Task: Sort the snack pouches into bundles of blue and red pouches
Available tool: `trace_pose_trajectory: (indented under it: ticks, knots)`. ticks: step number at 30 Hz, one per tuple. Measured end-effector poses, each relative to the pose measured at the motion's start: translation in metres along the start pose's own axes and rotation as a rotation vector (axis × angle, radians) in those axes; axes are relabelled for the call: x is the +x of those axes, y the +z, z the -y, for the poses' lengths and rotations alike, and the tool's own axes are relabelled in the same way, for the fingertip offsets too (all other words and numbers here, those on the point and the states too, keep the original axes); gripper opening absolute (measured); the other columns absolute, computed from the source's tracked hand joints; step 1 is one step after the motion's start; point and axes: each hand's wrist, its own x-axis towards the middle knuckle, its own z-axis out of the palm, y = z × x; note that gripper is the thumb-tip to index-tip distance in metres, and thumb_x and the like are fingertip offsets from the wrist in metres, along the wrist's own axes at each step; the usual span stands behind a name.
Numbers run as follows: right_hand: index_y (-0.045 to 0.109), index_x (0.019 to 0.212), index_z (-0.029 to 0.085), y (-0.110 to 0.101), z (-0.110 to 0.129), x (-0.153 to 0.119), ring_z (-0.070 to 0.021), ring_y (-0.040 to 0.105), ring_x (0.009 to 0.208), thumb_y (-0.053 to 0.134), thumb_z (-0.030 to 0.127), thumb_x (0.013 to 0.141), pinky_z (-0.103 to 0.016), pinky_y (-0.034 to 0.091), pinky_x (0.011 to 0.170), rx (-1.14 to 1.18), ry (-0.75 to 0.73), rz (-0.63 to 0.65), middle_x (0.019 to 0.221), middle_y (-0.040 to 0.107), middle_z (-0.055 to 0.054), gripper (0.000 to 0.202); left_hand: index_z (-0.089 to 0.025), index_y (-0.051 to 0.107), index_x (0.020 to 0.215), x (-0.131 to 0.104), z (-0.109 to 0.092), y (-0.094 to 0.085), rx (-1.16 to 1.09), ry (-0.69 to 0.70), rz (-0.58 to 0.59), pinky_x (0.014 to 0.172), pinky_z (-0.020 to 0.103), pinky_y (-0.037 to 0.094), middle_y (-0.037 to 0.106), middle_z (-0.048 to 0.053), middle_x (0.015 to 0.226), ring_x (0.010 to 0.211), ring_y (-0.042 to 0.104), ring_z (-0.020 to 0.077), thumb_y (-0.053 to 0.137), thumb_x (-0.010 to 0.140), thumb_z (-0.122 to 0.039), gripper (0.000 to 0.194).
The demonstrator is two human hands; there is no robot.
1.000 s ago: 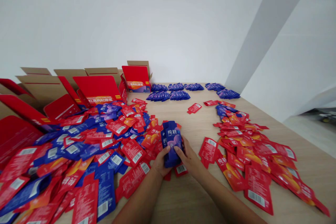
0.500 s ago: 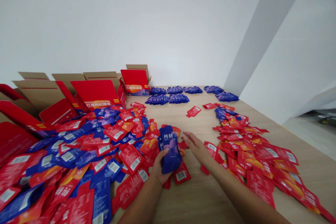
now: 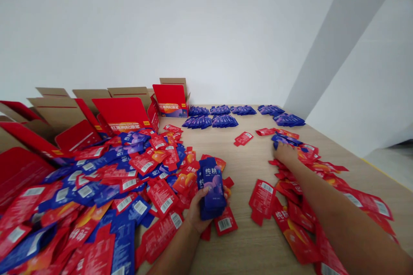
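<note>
My left hand (image 3: pixel 199 211) is wrapped round a small stack of blue pouches (image 3: pixel 213 193), held upright-tilted with the white lettering and purple fruit print facing me. My right hand (image 3: pixel 286 154) reaches out to the far end of the right-hand pile, over blue pouches (image 3: pixel 281 139) lying among red ones. Its fingers point down and away, so I cannot see whether they grip a pouch. Under and around the left hand lie loose red pouches (image 3: pixel 225 222). A single red pouch (image 3: pixel 263 197) rests on the table between the two arms.
A big mixed heap of red and blue pouches (image 3: pixel 129 172) covers the left. Behind it stand open red cartons (image 3: pixel 121 111). Bundles of fanned blue pouches (image 3: pixel 224 120) line the table's back. Red pouches (image 3: pixel 297 232) spread along the right side of the wooden table (image 3: pixel 232 249).
My right hand has gone from beside the held stack, forward and right to the right-hand pile. The left hand still holds the blue pouches. The view has turned slightly.
</note>
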Motion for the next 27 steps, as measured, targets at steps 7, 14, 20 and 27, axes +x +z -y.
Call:
trace_pose_trajectory:
  ticks: [7,14,20,27]
  knots:
    - [0.057,0.119,0.007,-0.018,0.020,-0.023,-0.0305,0.055,0.111,0.030,0.007,0.084,-0.049,0.023,0.102,-0.097,-0.122,-0.149,0.114,0.063,-0.023,0.044,-0.003,0.064,0.096,-0.001,-0.002,0.002,-0.030,-0.012,-0.033,0.080,0.032,0.049,0.067,0.014,0.089,0.082,0.064,0.0204,0.057,0.074,-0.031,0.036]
    - [0.053,0.125,0.026,-0.052,0.104,-0.107,-0.0234,0.048,0.123,0.034,0.016,0.088,-0.052,0.022,0.105,0.394,-0.510,-0.397,0.124,0.061,-0.006,0.043,-0.004,0.062,0.099,0.001,-0.002,0.000,-0.027,-0.022,-0.015,0.082,0.035,0.049,0.068,0.014,0.093,0.084,0.064,0.0213,0.056,0.077,-0.029,0.034]
    - [0.053,0.125,0.037,-0.042,0.183,-0.186,-0.0205,0.041,0.128,0.043,0.016,0.087,-0.047,0.032,0.105,0.743,-0.847,-0.255,0.134,0.053,0.001,0.045,-0.012,0.063,0.097,0.002,-0.001,-0.007,-0.108,0.005,-0.162,0.083,0.033,0.049,0.070,0.007,0.088,0.080,0.066,0.0187,0.057,0.079,-0.027,0.024]
    - [0.049,0.130,0.033,-0.020,0.189,-0.198,-0.0179,0.036,0.132,0.036,0.012,0.087,-0.045,0.036,0.105,0.859,-0.924,-0.206,0.141,0.044,-0.001,0.049,-0.010,0.063,0.089,-0.001,-0.006,-0.006,-0.161,-0.045,-0.239,0.072,0.024,0.052,0.071,0.006,0.081,0.071,0.066,0.0137,0.052,0.084,-0.031,0.024]
